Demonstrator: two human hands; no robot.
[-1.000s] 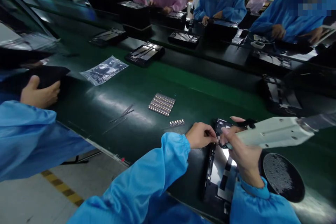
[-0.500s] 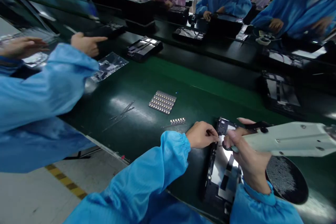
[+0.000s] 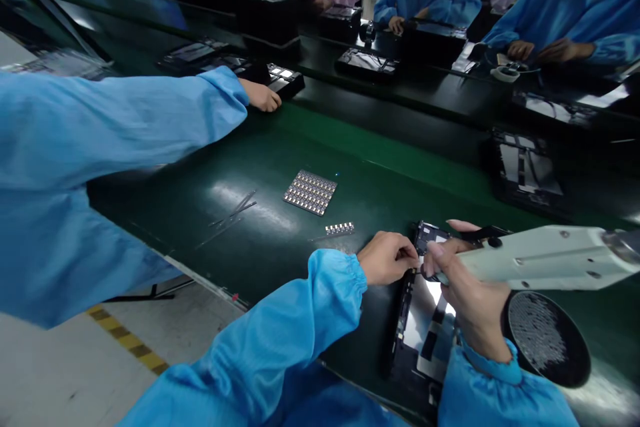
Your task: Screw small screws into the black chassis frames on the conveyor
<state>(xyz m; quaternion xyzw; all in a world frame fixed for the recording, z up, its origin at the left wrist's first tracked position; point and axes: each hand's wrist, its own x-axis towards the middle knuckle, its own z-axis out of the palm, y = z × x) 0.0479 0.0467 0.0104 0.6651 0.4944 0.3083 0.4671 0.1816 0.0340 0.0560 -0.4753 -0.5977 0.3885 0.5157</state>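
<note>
An opened black device housing (image 3: 423,313) with a silvery inner plate lies in front of me, partly covered by my hands. My left hand (image 3: 385,258) is closed in a pinch at its upper left edge; whatever lies between the fingertips is hidden. My right hand (image 3: 477,297) is wrapped round a pale grey-green electric screwdriver (image 3: 545,259), whose body points off to the right and whose tip end is over the housing near my left fingertips. Right of my right wrist sits a round black dish (image 3: 543,340) of tiny screws.
Left of my hands lie a panel of small circuit boards (image 3: 311,192), a short board strip (image 3: 340,229) and several thin dark strips (image 3: 234,212). At left, a co-worker's hand (image 3: 263,96) touches another housing (image 3: 287,83). More housings (image 3: 525,167) line the far side, with people behind.
The co-worker's arm on the left has reached forward to a housing, covering the spot where a clear bag lay. My hands have hardly moved; the screwdriver's body has shifted slightly.
</note>
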